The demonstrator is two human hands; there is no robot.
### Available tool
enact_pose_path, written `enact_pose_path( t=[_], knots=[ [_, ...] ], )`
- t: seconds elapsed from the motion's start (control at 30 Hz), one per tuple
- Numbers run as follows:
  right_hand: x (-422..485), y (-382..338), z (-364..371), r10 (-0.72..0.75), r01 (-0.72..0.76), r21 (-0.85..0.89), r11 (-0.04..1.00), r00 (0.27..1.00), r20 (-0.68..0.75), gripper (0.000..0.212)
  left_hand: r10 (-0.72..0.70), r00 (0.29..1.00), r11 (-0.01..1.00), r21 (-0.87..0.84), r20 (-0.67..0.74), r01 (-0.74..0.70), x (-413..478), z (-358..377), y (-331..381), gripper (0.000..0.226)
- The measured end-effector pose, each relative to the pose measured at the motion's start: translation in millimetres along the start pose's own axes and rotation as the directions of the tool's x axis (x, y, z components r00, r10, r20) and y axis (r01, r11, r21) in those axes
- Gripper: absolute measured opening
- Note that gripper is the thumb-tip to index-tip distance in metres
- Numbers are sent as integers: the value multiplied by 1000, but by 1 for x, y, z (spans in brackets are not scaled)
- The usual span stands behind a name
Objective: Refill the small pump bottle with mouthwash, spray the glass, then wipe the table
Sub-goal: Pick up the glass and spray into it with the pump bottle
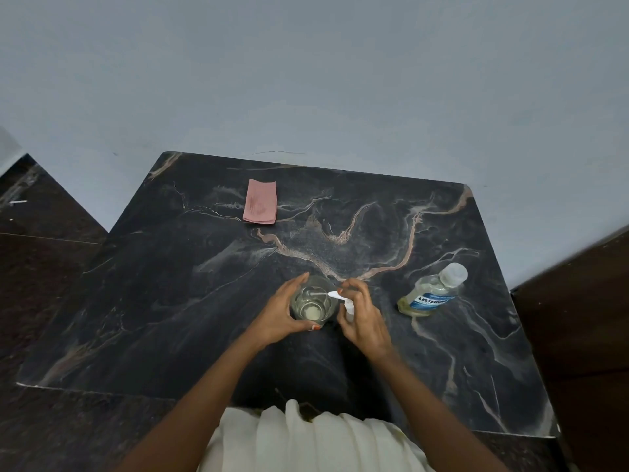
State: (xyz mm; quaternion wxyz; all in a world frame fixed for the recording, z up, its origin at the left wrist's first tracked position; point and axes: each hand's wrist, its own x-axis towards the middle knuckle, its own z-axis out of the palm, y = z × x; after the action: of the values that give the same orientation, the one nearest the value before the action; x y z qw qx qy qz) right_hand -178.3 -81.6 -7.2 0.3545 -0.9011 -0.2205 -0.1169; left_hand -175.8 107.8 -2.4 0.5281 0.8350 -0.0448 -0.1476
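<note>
A cream garment (pixel 306 437) fills the near edge of the frame as a person works at a dark marble counter (pixel 163 301). The right hand (pixel 362 316) curls round the small pump bottle (pixel 348 307), forefinger arched over its head, the white nozzle reaching across the rim of the glass (pixel 311 303). The left hand (pixel 280 313) wraps the glass from the side, steadying it around the middle of the counter. A little pale liquid sits in the bottom of the glass. The step in hand appears to be the spraying. It should go best with the nozzle kept inside the rim, short full presses, and the glass held firm so no mist lands on the stone. The capped mouthwash bottle (pixel 430 291) stands toward the right edge, and a folded pink cloth (pixel 260 201) waits near the far edge.
</note>
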Motion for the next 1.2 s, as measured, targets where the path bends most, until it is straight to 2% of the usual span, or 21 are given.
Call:
enact_pose_path(
  t=[0.17, 0.4, 0.47, 0.53, 0.63, 0.7, 0.97, 1.1, 1.2],
  knots=[
    [0, 0, -2, -6, 6, -35, 999, 1000, -5, 52, -19, 1000, 998, -55, 9, 19, 0, 1, -1, 98],
    [0, 5, -3, 40, -35, 63, 997, 996, -81, 57, -5, 1000, 998, -64, 0, 5, 1, 1, -4, 97],
    [-1, 8, -2, 93, -79, 119, 990, 988, -122, 61, 0, 1000, 998, -61, -2, 0, 1, 1, -5, 97],
    [-1, 12, -3, 209, -179, 203, 963, 969, -134, 60, 0, 1000, 997, -71, 2, 0, 1, 1, -5, 97],
    [2, 17, -6, 361, -325, 241, 915, 924, -124, 39, 0, 1000, 998, -67, 6, 1, 1, 1, -5, 96],
    [4, 18, -7, 393, -361, 228, 904, 912, -118, 32, 2, 1000, 998, -56, 6, -2, 1, 1, -6, 96],
    [4, 17, -11, 407, -362, 264, 894, 902, -141, 43, 2, 1000, 996, -85, 8, -1, 1, 1, -8, 95],
    [1, 17, -10, 382, -345, 193, 919, 901, -205, 45, -7, 1000, 990, -140, 20, 9, 0, 3, -12, 94],
    [-3, 18, -10, 418, -384, 187, 904, 885, -204, 49, -39, 999, 979, -200, 32, 45, 0, 6, -16, 102]
  ],
)
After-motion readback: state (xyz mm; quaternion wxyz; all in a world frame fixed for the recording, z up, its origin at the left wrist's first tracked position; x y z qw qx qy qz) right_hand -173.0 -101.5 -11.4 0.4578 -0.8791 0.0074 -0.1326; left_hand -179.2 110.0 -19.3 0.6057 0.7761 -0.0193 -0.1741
